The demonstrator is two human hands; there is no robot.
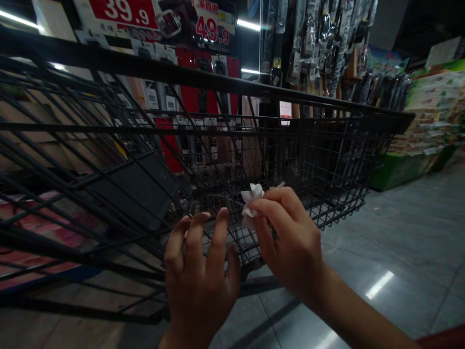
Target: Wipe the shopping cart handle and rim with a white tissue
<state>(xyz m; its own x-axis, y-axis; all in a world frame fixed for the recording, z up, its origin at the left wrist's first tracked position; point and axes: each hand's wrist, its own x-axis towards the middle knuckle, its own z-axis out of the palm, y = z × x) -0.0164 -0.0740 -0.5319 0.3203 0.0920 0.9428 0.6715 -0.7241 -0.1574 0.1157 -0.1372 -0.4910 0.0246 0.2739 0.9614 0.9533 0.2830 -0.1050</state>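
A black wire shopping cart (312,145) stretches across the view. My right hand (290,237) pinches a crumpled white tissue (251,206) between thumb and fingers, in front of the cart's wire side. To its left, my left hand (203,271) is raised against the cart's wires with fingers spread and slightly bent; nothing shows in it. Whether its fingertips touch the wire is hard to tell. A dark flat panel (136,191) sits in the left part of the cart.
Behind the cart, packaged goods hang on a rack (218,104) under red price signs (123,13). Wrapped long items hang at the upper right. A green display stand (399,169) is at the far right, on a grey tiled floor (403,232). Pink packages (22,242) lie low at the left.
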